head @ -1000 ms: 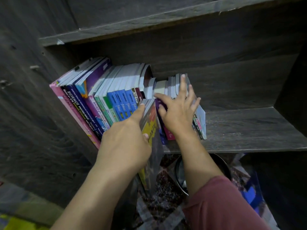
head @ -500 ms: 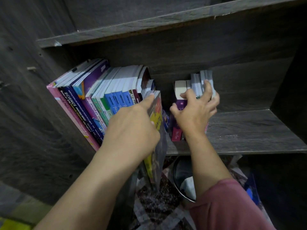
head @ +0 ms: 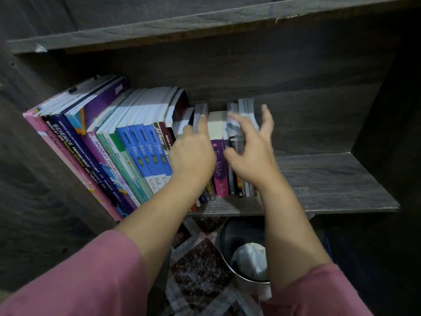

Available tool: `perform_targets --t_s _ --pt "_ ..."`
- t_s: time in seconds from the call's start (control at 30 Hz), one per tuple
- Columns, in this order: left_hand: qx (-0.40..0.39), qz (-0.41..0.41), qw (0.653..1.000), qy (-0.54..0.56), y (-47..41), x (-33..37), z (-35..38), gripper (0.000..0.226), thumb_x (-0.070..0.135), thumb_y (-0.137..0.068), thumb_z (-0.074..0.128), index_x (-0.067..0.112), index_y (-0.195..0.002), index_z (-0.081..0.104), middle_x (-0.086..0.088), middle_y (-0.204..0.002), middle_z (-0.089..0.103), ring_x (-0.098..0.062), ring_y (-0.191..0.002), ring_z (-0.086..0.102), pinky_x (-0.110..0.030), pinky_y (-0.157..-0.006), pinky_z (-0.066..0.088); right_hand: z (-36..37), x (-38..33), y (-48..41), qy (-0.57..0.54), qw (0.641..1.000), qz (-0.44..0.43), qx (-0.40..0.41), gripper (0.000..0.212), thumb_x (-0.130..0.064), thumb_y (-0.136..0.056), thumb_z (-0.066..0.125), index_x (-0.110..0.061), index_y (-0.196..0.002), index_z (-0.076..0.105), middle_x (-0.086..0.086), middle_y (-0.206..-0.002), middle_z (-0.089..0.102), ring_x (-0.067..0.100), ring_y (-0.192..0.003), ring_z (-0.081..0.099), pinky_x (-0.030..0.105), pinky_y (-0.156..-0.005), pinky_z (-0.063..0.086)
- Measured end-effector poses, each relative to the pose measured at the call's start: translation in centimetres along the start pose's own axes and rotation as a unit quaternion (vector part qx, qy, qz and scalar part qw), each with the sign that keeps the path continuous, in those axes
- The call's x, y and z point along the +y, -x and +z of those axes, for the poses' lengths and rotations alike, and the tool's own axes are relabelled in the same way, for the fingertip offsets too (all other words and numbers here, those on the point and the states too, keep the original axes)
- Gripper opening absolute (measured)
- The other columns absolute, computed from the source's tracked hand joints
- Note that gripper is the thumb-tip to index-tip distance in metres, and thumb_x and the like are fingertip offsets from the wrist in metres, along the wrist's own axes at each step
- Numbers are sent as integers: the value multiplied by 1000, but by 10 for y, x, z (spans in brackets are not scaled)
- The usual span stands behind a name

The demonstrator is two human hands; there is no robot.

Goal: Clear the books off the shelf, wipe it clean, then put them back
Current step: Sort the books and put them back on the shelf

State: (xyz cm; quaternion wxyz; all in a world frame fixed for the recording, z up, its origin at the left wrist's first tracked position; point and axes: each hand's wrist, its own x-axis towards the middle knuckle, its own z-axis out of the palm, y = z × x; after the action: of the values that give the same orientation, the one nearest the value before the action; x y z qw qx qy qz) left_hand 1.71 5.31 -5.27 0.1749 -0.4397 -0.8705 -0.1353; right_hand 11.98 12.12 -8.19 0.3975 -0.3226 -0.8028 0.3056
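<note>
My left hand (head: 192,153) lays a straight forefinger on a thin book (head: 200,111), pressing it into the gap at mid-frame beside the leaning textbooks (head: 136,142). My right hand (head: 250,153) is blurred, its fingers spread and gripping nothing. It props the small paperbacks (head: 246,108) upright on the shelf (head: 330,179), I judge to hold that gap wide.
</note>
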Motion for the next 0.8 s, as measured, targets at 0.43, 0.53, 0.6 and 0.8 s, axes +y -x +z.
perform_targets --t_s 0.43,0.53,0.6,0.8 --pt "56 109 954 -275 24 -33 -3 66 20 -86 60 14 -145 32 2 -140 46 -33 -137 18 -44 -96 32 -31 14 2 -17 980 128 -151 74 -10 -88 63 -34 -150 29 -11 -129 56 5 -104 54 19 -81 41" --pt "44 93 951 -292 10 -28 -11 54 21 -81 66 17 -132 49 5 -124 57 -28 -130 32 -43 -88 29 -30 17 3 -17 977 147 -153 79 -7 -89 63 -37 -152 24 -10 -137 53 5 -102 52 22 -85 40" --pt "21 86 960 -266 8 -22 -8 56 18 -82 62 14 -135 45 3 -127 54 -28 -133 29 -46 -93 31 -33 18 4 -21 975 153 -157 77 -6 -89 63 -39 -149 28 -10 -136 55 7 -100 56 24 -84 42" --pt "57 65 992 -90 32 19 -2 89 20 -77 62 7 -150 13 -7 -151 27 -27 -145 10 -51 -107 19 -33 31 3 27 962 199 -185 68 -5 -92 58 -33 -148 33 0 -138 55 19 -115 56 35 -99 46"
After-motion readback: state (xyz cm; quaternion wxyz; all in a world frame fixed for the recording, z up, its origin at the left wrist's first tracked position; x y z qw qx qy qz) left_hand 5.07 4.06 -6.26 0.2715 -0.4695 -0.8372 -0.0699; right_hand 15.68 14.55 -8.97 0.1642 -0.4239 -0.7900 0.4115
